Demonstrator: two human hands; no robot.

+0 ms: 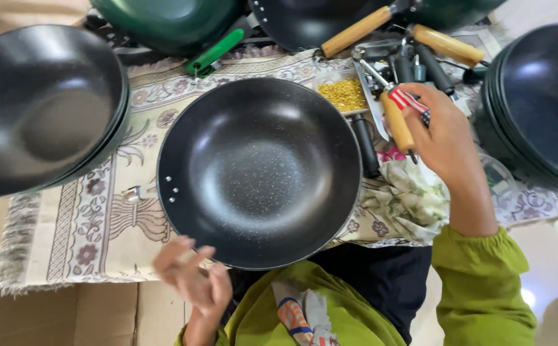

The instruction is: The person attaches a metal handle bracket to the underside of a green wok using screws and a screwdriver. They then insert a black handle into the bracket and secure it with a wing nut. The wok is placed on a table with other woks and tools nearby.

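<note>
Black wok point(260, 170) under left hand point(192, 279) fingers curled at rim, right hand point(442, 131) gripping red-striped screwdriver point(402, 97)

Patterned mat point(93, 218) — black woks point(260, 170), tools point(413, 64)

One head-worn camera looks steeply down, close over the black wok point(260, 172) and patterned mat point(93, 224).

Scene is lit evenly w/ soft daylight, prob from above. Pale glare patches are seen on the center wok point(260, 170), the left wok stack point(42, 109) and the right wok stack point(538, 102). Floor at bottom right is blown out. Left hand point(192, 279) is smeared by motion blur; right hand point(442, 134) is sharper. Edges are bent by wide-angle distortion.
</note>
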